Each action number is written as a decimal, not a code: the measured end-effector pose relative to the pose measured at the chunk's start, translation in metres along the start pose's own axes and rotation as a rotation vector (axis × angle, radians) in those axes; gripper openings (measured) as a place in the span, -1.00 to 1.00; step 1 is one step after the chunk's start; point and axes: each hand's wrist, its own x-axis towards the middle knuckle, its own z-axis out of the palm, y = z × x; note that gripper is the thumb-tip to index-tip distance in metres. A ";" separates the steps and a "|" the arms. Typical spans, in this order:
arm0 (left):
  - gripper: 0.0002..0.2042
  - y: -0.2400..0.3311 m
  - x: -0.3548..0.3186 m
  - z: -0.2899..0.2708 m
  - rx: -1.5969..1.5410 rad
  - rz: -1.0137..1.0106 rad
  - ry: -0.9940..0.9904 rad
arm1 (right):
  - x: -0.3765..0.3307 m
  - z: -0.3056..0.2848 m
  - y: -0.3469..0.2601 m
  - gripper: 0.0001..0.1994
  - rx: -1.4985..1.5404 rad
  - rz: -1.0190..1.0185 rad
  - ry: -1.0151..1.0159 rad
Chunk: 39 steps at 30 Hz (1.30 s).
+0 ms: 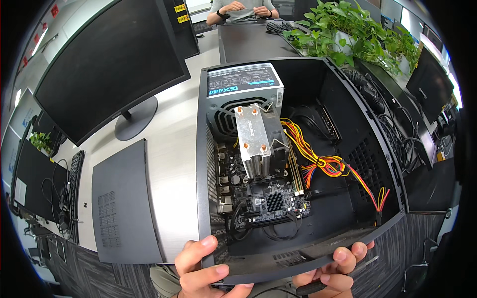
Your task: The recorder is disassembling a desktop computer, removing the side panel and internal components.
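Note:
An open black computer case (202, 149) lies before me with its inside facing up. My left hand (203, 268) grips its near left corner, fingers closed on the edge. My right hand (338, 268) is closed at the near right edge, fingertips against the rim. Within that hand is what looks like a screwdriver (310, 287), its dark handle low and a thin metal shaft sticking out at the right. Inside sit a power supply (243, 82), a tower CPU cooler (254, 131), a motherboard (273, 201) and a bundle of yellow, red and black cables (323, 161).
Left of the case, a black side panel (124, 198) lies on the pale table (174, 198). Beyond it are a monitor (109, 64) and a keyboard (75, 193). Leafy plants (348, 30) and loose black cables (397, 134) lie right. Another person's hands (243, 9) show at the far side.

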 end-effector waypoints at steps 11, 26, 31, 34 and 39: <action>-0.45 0.003 0.012 -0.009 -0.006 0.078 -0.076 | 0.019 -0.006 -0.012 -0.75 -0.009 0.129 0.002; -0.41 -0.006 0.012 -0.008 -0.013 0.181 -0.016 | -0.007 -0.005 -0.014 -0.80 -0.199 0.239 0.049; -0.42 0.003 0.023 -0.015 0.014 0.150 -0.101 | -0.008 -0.006 -0.011 -0.80 -0.214 0.245 0.046; -0.42 0.007 0.020 -0.015 -0.002 0.118 -0.102 | -0.012 -0.006 -0.009 -0.79 -0.260 0.189 0.035; -0.49 0.008 0.019 -0.010 -0.021 0.136 0.012 | 0.014 -0.011 -0.020 -0.73 0.009 0.269 -0.041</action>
